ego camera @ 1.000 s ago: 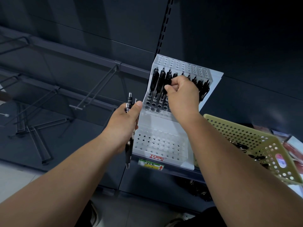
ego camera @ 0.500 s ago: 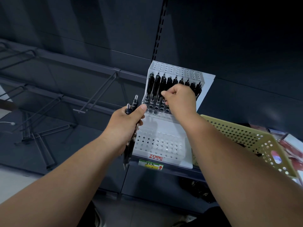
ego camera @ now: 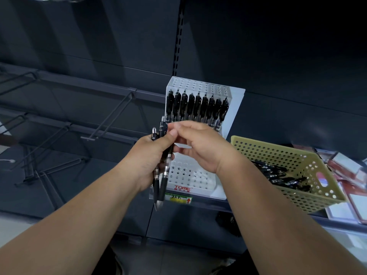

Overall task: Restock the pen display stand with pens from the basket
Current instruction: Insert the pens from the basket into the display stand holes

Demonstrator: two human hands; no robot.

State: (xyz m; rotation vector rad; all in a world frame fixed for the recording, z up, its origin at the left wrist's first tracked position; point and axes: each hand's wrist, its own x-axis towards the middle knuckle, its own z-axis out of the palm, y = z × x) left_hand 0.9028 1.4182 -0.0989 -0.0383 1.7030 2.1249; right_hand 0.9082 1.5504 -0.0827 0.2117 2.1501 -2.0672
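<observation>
Left hand [ego camera: 147,163] grips a bundle of black plastic click pens [ego camera: 162,182]. Right hand [ego camera: 200,147], at its 3 o'clock, pinches the tallest pen's top.

Display stand [ego camera: 236,108]: 1. Stand pens [ego camera: 191,105], its top row: 9 counted (overlap may hide more). Held pens [ego camera: 163,181], in front of stand: 2. Basket [ego camera: 278,144], right of stand: 1; basket pens [ego camera: 278,172]: overlapping heap, uncountable.
</observation>
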